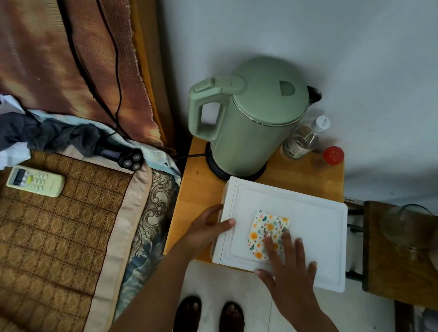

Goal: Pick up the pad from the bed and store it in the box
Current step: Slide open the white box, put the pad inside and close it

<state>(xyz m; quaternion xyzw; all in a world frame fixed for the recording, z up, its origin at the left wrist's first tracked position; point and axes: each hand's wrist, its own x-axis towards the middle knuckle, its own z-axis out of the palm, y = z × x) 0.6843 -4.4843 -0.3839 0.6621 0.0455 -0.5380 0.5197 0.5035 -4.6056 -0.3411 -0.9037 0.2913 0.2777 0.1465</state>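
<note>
A small floral pad (265,228), white with orange flowers, lies flat on the closed lid of a white box (315,222) on a wooden stool. My right hand (287,265) rests palm down on the lid with its fingers spread, the index fingertip on the pad. My left hand (205,230) grips the box's left edge, thumb on top of the lid. The bed (47,227) with its woven brown mat is to the left.
A green electric kettle (246,116) stands behind the box on the stool (195,190), with a clear bottle (305,138) and a red-capped jar (329,157) beside it. A remote (35,180) and shaver (130,158) lie on the bed. A glass (405,226) sits on a dark table, right.
</note>
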